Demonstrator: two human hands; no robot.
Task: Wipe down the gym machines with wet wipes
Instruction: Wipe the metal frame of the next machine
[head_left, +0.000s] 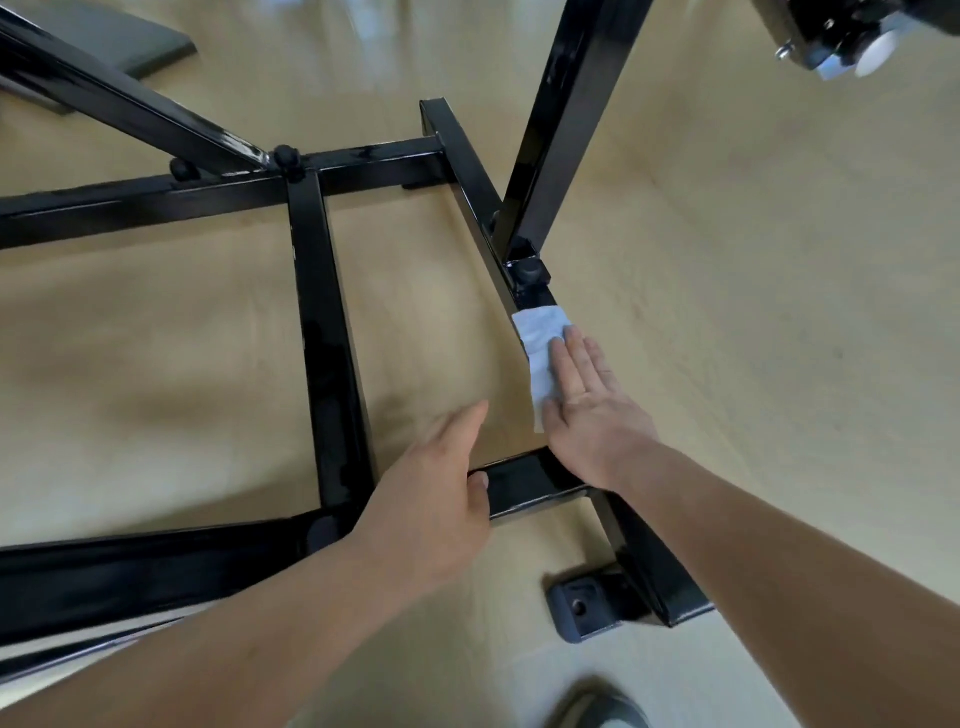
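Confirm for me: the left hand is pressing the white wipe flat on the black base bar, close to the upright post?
No. The head view shows the right hand pressing the white wipe flat on the black base bar, close to the upright post. The left hand holds no wipe.

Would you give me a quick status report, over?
Right hand flat, pressing wet wipe on frame rail. Left hand relaxed at cross bar. Knob and upright post just ahead of wipe.

Bright and evenly lit, with soft, faint shadows on the floor (727, 260) beside the frame (327, 332). Streaked with white glare along its glossy tubes. Smeared by motion at the left hand (431, 499) and along the top edge. Bent by the wide lens toward the corners.
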